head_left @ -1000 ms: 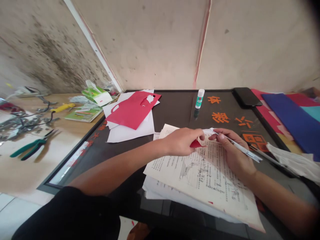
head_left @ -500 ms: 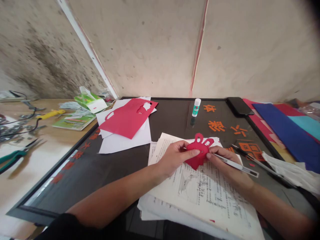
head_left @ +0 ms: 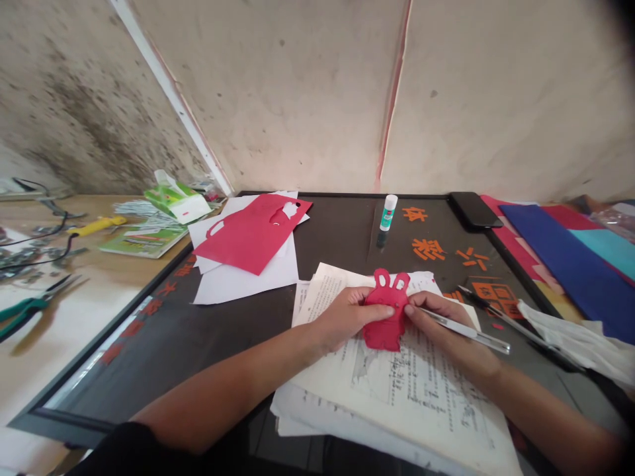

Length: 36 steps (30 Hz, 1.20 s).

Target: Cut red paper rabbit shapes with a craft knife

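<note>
A red paper cut-out with two ear-like loops stands between my hands above a printed sheet. My left hand pinches its left edge with thumb and fingers. My right hand grips its right edge and also holds a slim silver craft knife, whose shaft points to the right. Both hands hover over the stack of printed papers on the black mat.
A red sheet with holes lies on white paper at the back left. A glue stick, orange cut characters, a black phone and coloured paper sit at the back right. Pliers lie far left.
The red cut-out, mostly hidden under my left hand a second ago, has been lifted and turned upright between both hands. The camera view has dropped a little.
</note>
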Motion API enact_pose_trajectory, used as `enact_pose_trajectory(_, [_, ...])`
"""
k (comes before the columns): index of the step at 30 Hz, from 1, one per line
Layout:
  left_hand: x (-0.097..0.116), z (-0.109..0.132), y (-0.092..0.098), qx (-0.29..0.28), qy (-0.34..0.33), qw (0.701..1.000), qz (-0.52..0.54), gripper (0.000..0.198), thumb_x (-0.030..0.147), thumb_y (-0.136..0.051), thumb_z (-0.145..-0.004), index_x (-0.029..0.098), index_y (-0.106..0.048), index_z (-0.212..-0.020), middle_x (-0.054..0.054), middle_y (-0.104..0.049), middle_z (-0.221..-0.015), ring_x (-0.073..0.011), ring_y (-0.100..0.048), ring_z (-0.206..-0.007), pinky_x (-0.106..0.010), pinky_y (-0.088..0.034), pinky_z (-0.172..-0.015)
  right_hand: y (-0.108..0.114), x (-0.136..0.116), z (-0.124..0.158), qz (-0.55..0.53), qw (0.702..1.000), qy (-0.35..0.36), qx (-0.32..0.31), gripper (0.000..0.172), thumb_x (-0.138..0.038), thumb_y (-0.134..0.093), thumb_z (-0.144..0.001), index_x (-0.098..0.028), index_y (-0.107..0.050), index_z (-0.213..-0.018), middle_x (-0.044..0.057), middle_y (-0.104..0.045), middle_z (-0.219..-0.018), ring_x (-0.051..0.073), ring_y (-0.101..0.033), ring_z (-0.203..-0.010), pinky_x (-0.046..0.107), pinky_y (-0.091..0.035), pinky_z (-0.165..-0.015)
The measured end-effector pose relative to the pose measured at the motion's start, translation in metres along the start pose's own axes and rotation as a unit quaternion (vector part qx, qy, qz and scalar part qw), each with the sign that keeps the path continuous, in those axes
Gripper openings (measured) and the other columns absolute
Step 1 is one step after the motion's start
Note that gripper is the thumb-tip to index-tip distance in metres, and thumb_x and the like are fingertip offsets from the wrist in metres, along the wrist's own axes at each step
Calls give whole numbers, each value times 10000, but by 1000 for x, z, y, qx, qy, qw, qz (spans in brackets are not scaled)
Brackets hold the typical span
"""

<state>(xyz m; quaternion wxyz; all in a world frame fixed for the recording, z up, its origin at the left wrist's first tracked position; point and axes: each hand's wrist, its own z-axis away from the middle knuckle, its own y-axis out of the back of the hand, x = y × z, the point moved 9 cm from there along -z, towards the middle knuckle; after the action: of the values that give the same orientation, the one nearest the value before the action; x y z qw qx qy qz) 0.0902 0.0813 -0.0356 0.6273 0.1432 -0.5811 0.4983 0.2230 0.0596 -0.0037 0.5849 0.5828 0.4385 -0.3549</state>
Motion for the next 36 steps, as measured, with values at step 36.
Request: enact_pose_trajectory(36, [13, 4, 2, 37, -77, 980, -182, 258, 293, -569, -882, 110, -656, -1040, -117, -699, -985, -210, -678, -887, -366, -546, -811, 24, 3, 6, 10, 990, 35, 139, 147, -390, -618, -916, -260, -688, -917, 7, -698, -884, 186, -615, -852, 313, -441, -806])
